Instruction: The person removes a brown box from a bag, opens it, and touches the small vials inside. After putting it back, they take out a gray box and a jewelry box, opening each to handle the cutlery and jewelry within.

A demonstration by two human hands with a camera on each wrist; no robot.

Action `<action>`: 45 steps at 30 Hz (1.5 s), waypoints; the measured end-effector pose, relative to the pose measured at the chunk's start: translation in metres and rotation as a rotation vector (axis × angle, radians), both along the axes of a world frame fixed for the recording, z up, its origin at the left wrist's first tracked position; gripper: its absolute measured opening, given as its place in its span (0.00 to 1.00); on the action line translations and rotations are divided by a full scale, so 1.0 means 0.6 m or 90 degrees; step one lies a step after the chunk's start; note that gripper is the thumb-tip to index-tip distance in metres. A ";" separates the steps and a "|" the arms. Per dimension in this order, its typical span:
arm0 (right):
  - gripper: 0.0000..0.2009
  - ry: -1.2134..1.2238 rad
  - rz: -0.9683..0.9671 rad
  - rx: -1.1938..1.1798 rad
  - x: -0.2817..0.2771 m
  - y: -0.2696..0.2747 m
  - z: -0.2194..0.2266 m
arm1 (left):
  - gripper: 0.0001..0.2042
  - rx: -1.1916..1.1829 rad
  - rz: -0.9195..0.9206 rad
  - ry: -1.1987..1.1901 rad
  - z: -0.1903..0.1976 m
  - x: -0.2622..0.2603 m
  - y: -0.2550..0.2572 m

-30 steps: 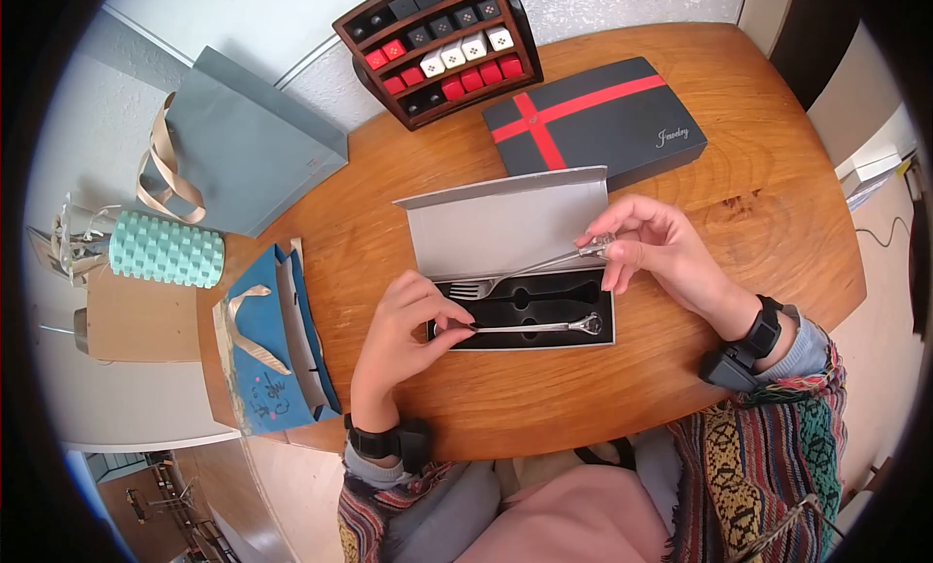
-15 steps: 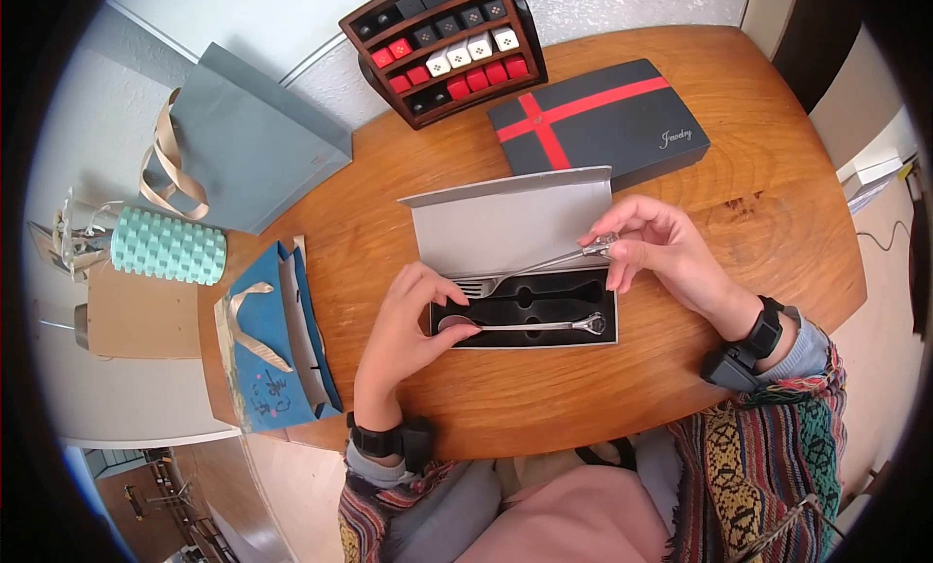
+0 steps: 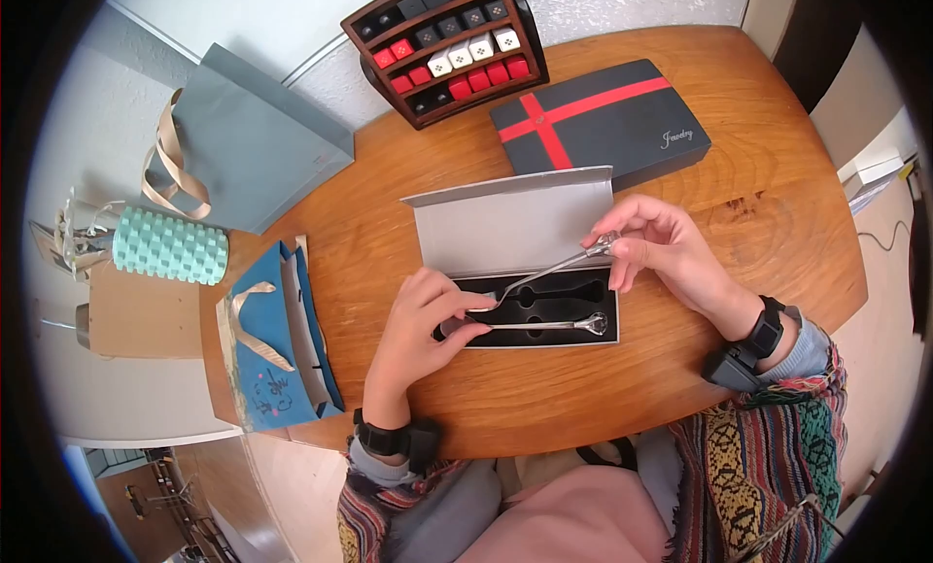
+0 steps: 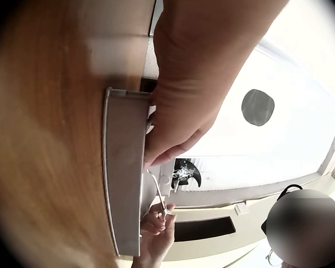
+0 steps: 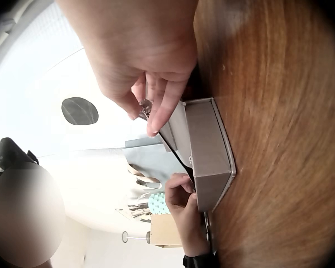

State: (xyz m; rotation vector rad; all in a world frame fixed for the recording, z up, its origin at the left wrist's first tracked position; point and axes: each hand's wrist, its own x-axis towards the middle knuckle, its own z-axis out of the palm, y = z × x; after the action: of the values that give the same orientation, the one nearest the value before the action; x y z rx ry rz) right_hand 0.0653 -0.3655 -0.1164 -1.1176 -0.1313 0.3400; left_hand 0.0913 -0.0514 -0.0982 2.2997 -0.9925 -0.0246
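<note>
In the head view an open box (image 3: 559, 337) with a black insert lies on the table. My right hand (image 3: 661, 247) pinches the ornate handle end of a metal fork (image 3: 554, 270) above the box's right end, the fork slanting down to the left. My left hand (image 3: 420, 320) is over the left end; its fingertips touch the fork's head and hide the tines. Its thumb lies at the neck of a spoon (image 3: 535, 326) lying in the front of the insert, with a gap between thumb and index finger. The box's raised grey lid (image 3: 510, 218) stands behind.
A black gift box (image 3: 612, 111) with a red ribbon print lies behind the lid. Left of the hands stands a blue paper bag (image 3: 272, 340), with a large grey bag (image 3: 262, 145) farther back. A wooden rack (image 3: 447, 48) of small cubes is at the rear.
My left fingers have moved from the spoon's neck up and right onto the fork's head, covering tines that showed before. My right hand keeps its pinch on the fork, almost unmoved.
</note>
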 end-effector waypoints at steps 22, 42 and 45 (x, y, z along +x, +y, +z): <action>0.08 -0.016 -0.072 0.035 0.004 -0.003 -0.012 | 0.16 0.002 -0.113 -0.080 -0.001 -0.009 -0.016; 0.08 -0.001 -0.032 0.022 0.006 -0.002 -0.012 | 0.09 0.098 -0.129 -0.244 0.006 -0.046 -0.052; 0.08 0.003 0.003 0.011 0.003 0.001 -0.007 | 0.07 0.090 -0.123 -0.219 0.007 -0.043 -0.051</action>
State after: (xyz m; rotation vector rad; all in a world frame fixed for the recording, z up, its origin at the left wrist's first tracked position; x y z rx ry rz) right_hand 0.0674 -0.3650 -0.1204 -1.0993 -0.1318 0.3455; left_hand 0.0653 -0.0819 -0.0939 2.3750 -1.4250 0.2359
